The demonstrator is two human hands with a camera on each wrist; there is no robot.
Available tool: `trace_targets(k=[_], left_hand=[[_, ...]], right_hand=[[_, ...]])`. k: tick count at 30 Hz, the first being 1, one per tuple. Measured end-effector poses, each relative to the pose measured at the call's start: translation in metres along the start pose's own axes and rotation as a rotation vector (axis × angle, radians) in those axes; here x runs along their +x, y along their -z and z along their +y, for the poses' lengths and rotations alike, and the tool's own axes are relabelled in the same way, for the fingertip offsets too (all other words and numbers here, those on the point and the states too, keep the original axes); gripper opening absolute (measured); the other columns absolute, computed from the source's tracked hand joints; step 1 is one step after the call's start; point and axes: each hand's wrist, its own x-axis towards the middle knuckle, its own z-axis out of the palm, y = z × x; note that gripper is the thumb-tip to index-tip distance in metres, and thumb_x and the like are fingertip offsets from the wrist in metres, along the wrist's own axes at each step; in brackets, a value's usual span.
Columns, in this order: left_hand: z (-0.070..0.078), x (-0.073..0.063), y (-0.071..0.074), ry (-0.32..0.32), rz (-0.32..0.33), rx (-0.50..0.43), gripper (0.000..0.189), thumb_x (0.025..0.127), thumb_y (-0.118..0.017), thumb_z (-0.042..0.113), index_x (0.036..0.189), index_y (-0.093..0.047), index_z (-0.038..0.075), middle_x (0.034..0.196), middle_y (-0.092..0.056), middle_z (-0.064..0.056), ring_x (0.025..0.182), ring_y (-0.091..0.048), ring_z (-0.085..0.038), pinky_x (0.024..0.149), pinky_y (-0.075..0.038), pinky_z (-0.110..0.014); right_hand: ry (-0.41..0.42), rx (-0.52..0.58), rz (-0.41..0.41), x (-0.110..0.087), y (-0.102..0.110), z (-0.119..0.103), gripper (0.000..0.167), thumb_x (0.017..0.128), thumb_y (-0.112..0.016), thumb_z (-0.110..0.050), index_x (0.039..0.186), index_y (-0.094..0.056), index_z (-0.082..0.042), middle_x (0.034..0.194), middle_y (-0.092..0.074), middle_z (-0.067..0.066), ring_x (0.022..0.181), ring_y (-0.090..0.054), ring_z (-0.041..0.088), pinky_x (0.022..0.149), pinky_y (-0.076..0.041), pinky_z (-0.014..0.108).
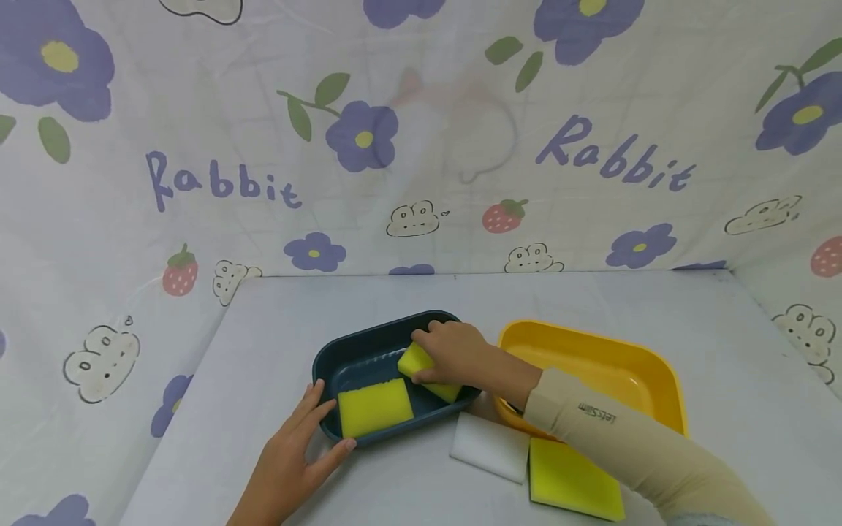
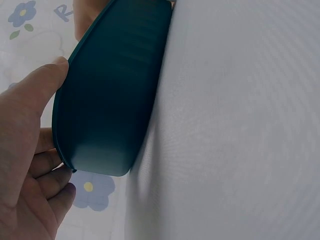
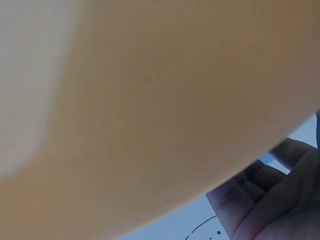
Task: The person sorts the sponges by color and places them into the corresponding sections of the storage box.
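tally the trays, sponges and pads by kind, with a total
Trays: 2 (dark blue tray, yellow tray)
Yellow sponges: 3 (held sponge, sponge lying in dark blue tray, sponge outside)
White pad: 1
Total: 6

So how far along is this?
Looks done: one yellow sponge lies in the blue tray. In hand: the right hand grips a second sponge there; the left hand holds the tray. Perhaps left: a third yellow sponge and a white pad on the table.

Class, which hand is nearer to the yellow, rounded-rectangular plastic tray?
Right. The right hand grips a yellow sponge block in the dark blue plastic tray, at the end beside the yellow tray; the left hand holds the opposite end.
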Motion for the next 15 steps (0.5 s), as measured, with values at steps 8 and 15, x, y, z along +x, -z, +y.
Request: trace_targets(k=[8,15], left_hand=[[0.0006,0.0003,0.001,-0.014,0.005,-0.003,0.07,0.085,-0.08,0.046,0.138,-0.059,0.005,0.158,-0.037,-0.011,0.141,-0.04,-0.027,0.104,-0.044,-0.047],[0.0005,0.0001,0.0015,0.005,-0.012,-0.009,0.07,0.084,-0.081,0.043,0.138,-0.058,0.006,0.158,-0.037,-0.011,0.141,-0.04,-0.028,0.104,-0.044,-0.047]], right_hand=[[-0.043,0.019,-0.042,0.0049,-0.0014,-0.0013,0.065,0.087,-0.071,-0.059,0.13,-0.061,-0.012,0.104,-0.064,0.008,0.082,-0.055,0.02,0.07,-0.053,0.032],[-0.058,0.021,-0.062,0.0077,-0.0035,-0.0022,0.067,0.086,-0.071,-0.06,0.132,-0.06,-0.013,0.107,-0.064,0.008,0.083,-0.056,0.02,0.071,-0.054,0.033]])
